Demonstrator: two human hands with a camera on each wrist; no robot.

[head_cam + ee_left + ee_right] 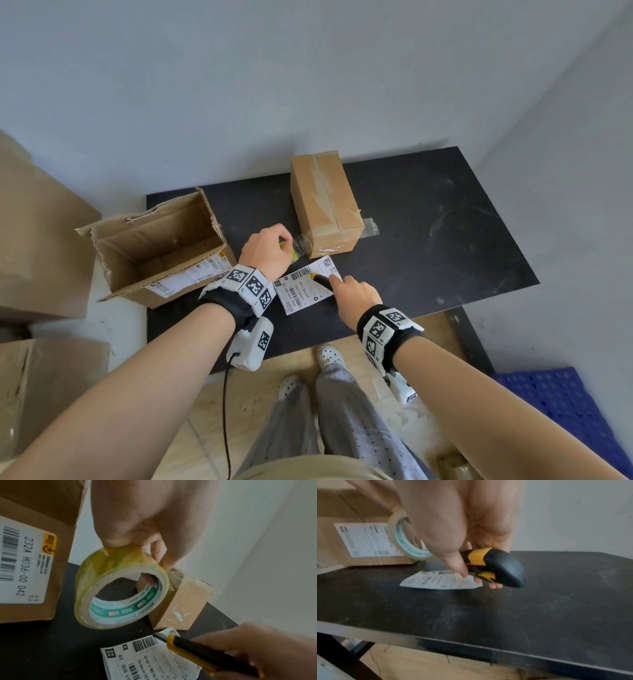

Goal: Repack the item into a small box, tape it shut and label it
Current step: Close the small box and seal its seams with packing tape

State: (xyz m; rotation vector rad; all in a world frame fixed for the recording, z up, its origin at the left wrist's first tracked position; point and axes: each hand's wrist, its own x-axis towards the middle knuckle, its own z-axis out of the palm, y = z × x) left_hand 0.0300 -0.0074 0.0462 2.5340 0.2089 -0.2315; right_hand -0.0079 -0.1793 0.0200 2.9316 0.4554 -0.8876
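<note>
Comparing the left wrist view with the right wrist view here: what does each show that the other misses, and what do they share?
Only the left wrist view shows the small taped box and the utility knife's blade end above the loose label. Only the right wrist view shows the knife's black butt end and the table's front edge. Both show the tape roll, knife, label, large box's sticker and dark tabletop.

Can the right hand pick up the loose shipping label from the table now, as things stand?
Probably not cleanly. The right hand is right over the label, so reach is no problem, but its grip is taken by the utility knife. The left hand holds the tape roll, so it is busy too.
</note>
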